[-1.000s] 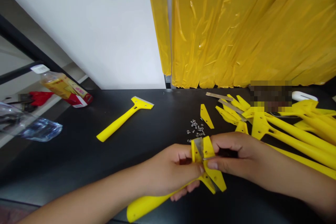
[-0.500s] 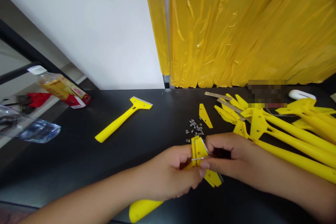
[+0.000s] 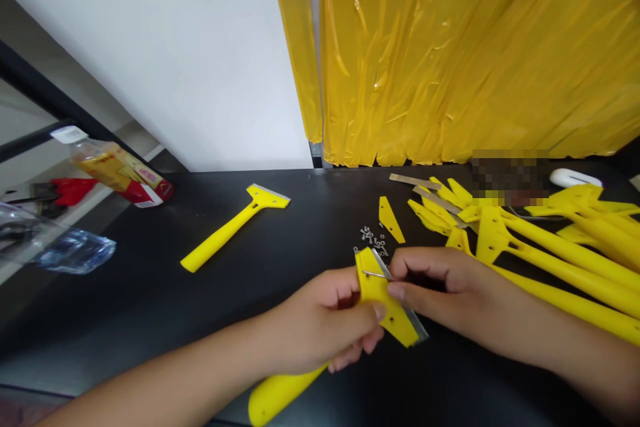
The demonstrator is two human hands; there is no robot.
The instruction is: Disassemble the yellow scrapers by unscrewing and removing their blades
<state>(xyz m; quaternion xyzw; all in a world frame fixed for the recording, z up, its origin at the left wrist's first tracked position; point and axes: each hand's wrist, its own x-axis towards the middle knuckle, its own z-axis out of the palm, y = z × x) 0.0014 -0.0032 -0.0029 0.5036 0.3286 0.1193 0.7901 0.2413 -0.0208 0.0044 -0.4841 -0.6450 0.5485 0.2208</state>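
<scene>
My left hand (image 3: 335, 323) is closed around a yellow scraper (image 3: 371, 290), its thumb pressed on the scraper's flat head. The scraper's handle (image 3: 285, 395) sticks out below that hand, toward the lower left. A metal blade (image 3: 419, 328) shows along the right edge of the head, under a yellow cover plate. My right hand (image 3: 445, 293) pinches a thin metal rod (image 3: 376, 274), like a hex key, whose tip lies at the upper hole of the head. The rod's other end is hidden in the fingers. Just beyond the head, small screws and nuts (image 3: 369, 237) lie scattered.
A whole scraper (image 3: 225, 233) lies on the black table (image 3: 150, 320) at left. One loose yellow plate (image 3: 391, 219) is behind the screws. Yellow handles (image 3: 560, 267), plates and blades (image 3: 443, 203) are piled right. A bottle (image 3: 120, 167) leans at far left.
The scraper's head has turned so its flat face shows more. The rod's tip has moved up to the upper hole, and my left thumb now lies across the head.
</scene>
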